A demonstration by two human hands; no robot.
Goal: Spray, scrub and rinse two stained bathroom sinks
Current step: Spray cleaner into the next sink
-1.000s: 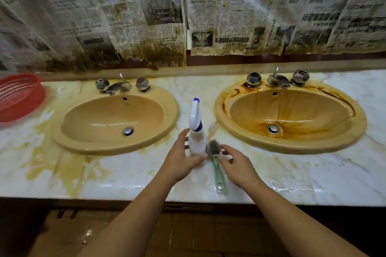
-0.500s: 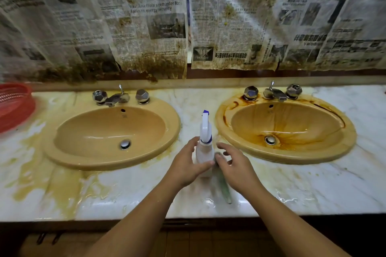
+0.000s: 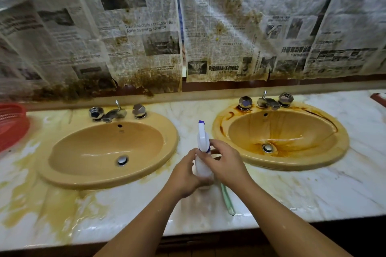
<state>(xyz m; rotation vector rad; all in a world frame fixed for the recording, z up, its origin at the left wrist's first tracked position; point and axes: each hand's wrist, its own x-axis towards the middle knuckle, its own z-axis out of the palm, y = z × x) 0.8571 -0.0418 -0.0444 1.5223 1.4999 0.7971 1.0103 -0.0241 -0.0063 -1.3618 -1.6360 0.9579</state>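
Two tan oval sinks sit in a marble counter point(image 3: 313, 190). The left sink point(image 3: 69, 175) looks fairly clean; the right sink point(image 3: 334, 152) carries dark brown stains round its rim and drain. Between them stands a white spray bottle point(image 3: 203, 140) with a blue-tipped nozzle. My left hand point(image 3: 184, 175) grips the bottle's body from the left. My right hand point(image 3: 225, 162) wraps round its neck just under the trigger head. A green-handled scrub brush point(image 3: 227, 200) lies on the counter beneath my right wrist, its bristle end hidden.
Chrome taps with faceted knobs stand behind the left sink point(image 3: 117, 112) and the right sink point(image 3: 266, 102). A red plastic basket point(image 3: 12, 127) sits at the far left. Stained newspaper point(image 3: 146, 37) covers the wall. Yellow-brown stains spread over the counter's left part.
My right hand has moved from the brush's head up onto the bottle's neck. My left hand has closed round the bottle. The view has shifted downward.
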